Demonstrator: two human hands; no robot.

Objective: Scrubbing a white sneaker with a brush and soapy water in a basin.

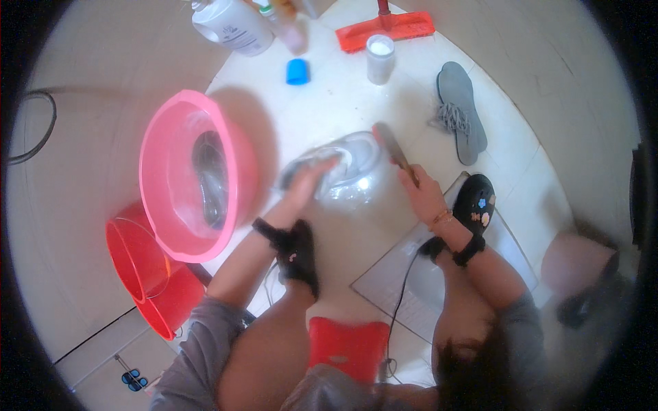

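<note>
A wet grey shoe (362,152) lies on the white floor in front of me, with suds and glinting water beside it. My left hand (308,183), slightly blurred, grips the shoe at its left part and covers some of it. My right hand (423,197) is closed round the handle of a scrubbing brush (392,145). The brush's far end slants up to the left, close to the shoe's right end. Past my right hand lies a grey insole (458,81) with a bundle of shoelaces (455,118) on it.
At left stands a pink basin (241,179) holding a dark shoe (210,181), beside red buckets (168,305). Ahead are a white bottle (236,29), a blue cap (297,72), a whitish jar (380,65) and a red floor brush (391,29). A red stool (346,342) is below me.
</note>
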